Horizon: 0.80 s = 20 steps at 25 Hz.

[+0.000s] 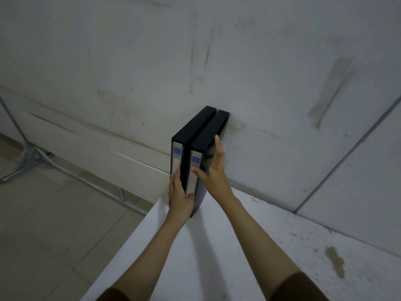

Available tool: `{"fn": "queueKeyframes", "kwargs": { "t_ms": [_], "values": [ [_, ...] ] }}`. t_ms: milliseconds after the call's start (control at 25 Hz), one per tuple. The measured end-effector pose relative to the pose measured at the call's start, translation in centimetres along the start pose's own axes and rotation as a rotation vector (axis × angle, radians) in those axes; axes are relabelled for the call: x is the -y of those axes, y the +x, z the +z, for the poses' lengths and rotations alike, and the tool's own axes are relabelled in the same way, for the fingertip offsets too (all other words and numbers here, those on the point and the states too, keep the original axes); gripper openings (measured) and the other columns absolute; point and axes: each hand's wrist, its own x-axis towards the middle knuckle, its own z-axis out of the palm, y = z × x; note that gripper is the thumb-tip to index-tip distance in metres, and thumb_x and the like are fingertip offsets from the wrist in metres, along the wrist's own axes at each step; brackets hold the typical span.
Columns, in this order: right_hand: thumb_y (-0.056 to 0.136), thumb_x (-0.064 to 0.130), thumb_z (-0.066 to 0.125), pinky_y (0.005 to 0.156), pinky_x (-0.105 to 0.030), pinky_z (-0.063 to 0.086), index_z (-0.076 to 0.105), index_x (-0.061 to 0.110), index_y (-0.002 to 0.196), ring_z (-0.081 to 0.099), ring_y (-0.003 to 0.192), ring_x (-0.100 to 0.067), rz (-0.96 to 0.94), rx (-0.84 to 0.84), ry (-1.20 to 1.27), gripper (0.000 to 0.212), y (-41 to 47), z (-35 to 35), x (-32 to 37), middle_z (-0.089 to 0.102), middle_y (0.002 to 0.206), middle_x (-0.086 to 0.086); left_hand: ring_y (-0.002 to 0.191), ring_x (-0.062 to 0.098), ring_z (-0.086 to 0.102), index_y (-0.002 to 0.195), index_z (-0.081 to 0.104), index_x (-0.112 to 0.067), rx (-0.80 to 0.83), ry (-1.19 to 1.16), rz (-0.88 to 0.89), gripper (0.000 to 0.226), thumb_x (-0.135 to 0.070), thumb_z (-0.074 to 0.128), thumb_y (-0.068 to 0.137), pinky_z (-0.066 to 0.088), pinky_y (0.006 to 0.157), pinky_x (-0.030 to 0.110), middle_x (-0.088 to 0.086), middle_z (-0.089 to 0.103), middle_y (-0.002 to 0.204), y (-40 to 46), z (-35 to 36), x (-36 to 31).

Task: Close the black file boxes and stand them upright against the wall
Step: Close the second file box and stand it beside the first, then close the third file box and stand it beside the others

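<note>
Two slim black file boxes (196,129) — upright

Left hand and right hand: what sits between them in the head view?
The right file box sits between the left hand and the right hand, standing beside the left file box, as the head view shows.

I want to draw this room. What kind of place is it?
Probably a bare storeroom or unfinished workroom. The scuffed, stained wall, the plain white table with two black file boxes standing on it, and a metal stand's legs on the tiled floor suggest that.
</note>
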Motion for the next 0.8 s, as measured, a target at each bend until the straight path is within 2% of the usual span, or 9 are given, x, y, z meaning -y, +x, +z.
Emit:
{"fn": "queueKeyframes", "kwargs": {
  "t_ms": [80,120,240,320,400,480,640,800],
  "values": [
    [0.08,0.012,0.07,0.118,-0.031,0.009,-0.004,0.043,0.132,-0.002,0.147,-0.022,0.02,0.01,0.003,0.096,-0.5,-0.5,0.6,-0.004,0.151,0.011,0.139,0.023,0.023,0.145,0.016,-0.023,-0.029,-0.034,-0.002,0.078,0.009,0.047,0.082,0.028,0.114,0.047,0.007,0.022,0.152,-0.6,-0.3,-0.8],
    [0.081,0.013,0.07,0.119,-0.033,0.009,-0.004,0.04,0.134,-0.002,0.147,-0.021,0.036,0.011,0.004,0.095,-0.9,-0.8,0.9,-0.004,0.15,0.012,0.138,0.025,0.025,0.145,0.018,-0.022,-0.036,-0.045,-0.016,0.076,0.009,0.047,0.082,0.03,0.113,0.048,0.008,0.024,0.15,-0.9,-0.3,-1.2],
    [0.082,0.016,0.069,0.117,-0.027,0.009,-0.003,0.021,0.143,0.003,0.146,-0.019,0.049,0.038,-0.048,0.095,-2.4,-2.4,1.5,0.001,0.152,0.007,0.133,0.029,0.031,0.142,0.026,-0.018,-0.06,-0.033,-0.068,0.064,0.004,0.047,0.085,0.035,0.11,0.047,0.012,0.028,0.145,-2.2,0.1,-2.5],
    [0.083,0.019,0.067,0.114,-0.025,0.011,-0.002,0.022,0.145,0.007,0.144,-0.014,0.061,0.071,-0.081,0.092,-3.7,-4.2,1.8,0.005,0.155,-0.001,0.131,0.028,0.035,0.134,0.037,-0.016,-0.033,-0.025,-0.059,0.051,0.001,0.045,0.087,0.037,0.109,0.044,0.011,0.033,0.142,-3.3,0.9,-3.4],
    [0.085,0.026,0.065,0.11,-0.022,0.014,-0.003,0.039,0.139,0.011,0.136,-0.002,0.077,0.075,-0.072,0.087,-5.5,-6.5,2.2,0.008,0.155,-0.001,0.129,0.025,0.04,0.124,0.048,-0.016,0.052,-0.041,-0.034,0.038,-0.001,0.043,0.089,0.037,0.105,0.036,0.01,0.04,0.138,-5.0,2.3,-4.5],
    [0.086,0.03,0.063,0.108,-0.021,0.015,-0.002,0.047,0.134,0.012,0.13,0.005,0.079,0.063,-0.083,0.082,-8.1,-9.7,2.5,0.009,0.155,0.001,0.125,0.022,0.045,0.118,0.051,-0.016,0.165,-0.054,-0.015,0.034,-0.001,0.04,0.09,0.036,0.099,0.029,0.007,0.049,0.131,-7.4,4.4,-5.6],
    [0.089,0.032,0.058,0.109,-0.025,0.017,0.011,0.033,0.142,0.018,0.131,0.0,0.122,0.041,-0.145,0.071,-15.0,-17.8,2.2,0.015,0.154,0.002,0.114,0.017,0.051,0.116,0.052,-0.016,0.384,0.088,0.018,0.032,-0.003,0.038,0.091,0.037,0.093,0.026,0.001,0.058,0.12,-13.6,10.0,-7.4],
    [0.091,0.036,0.052,0.105,-0.026,0.025,0.029,0.025,0.137,0.032,0.133,-0.012,0.24,0.057,-0.245,0.052,-23.6,-27.6,1.3,0.032,0.146,0.001,0.101,0.014,0.055,0.112,0.055,-0.019,0.548,0.213,0.127,0.031,-0.005,0.037,0.091,0.043,0.073,0.016,0.001,0.062,0.115,-20.5,16.3,-9.0]
  ]
}}
